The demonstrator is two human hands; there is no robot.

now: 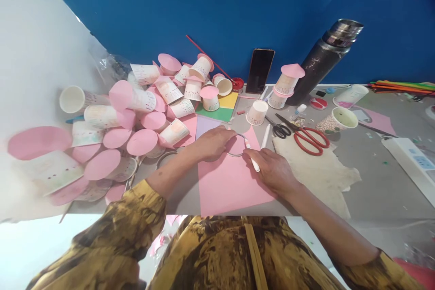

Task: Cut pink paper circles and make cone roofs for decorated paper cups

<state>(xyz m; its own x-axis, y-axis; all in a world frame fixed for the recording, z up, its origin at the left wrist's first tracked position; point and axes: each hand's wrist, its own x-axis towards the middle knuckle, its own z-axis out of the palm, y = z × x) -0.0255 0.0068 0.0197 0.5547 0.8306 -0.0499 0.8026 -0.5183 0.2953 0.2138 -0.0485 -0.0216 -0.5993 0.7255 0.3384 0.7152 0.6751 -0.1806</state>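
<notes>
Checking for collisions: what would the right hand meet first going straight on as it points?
The ring on the pink paper, probably, then perhaps the left hand; depth is unclear.

- The left forearm (178, 161) slants from the lower left up toward the center of the frame, bare near the wrist.
- The left hand (216, 142) lies just left of center, back upward, its fingers (229, 134) pointing right and bent slightly down.
- The right forearm (335, 217) runs from the lower right up and leftward, bare along most of its length.
- The right hand (274, 168) sits right of center, knuckles up, fingers closed in a writing grip.
- Both hands are near each other, apart.
</notes>
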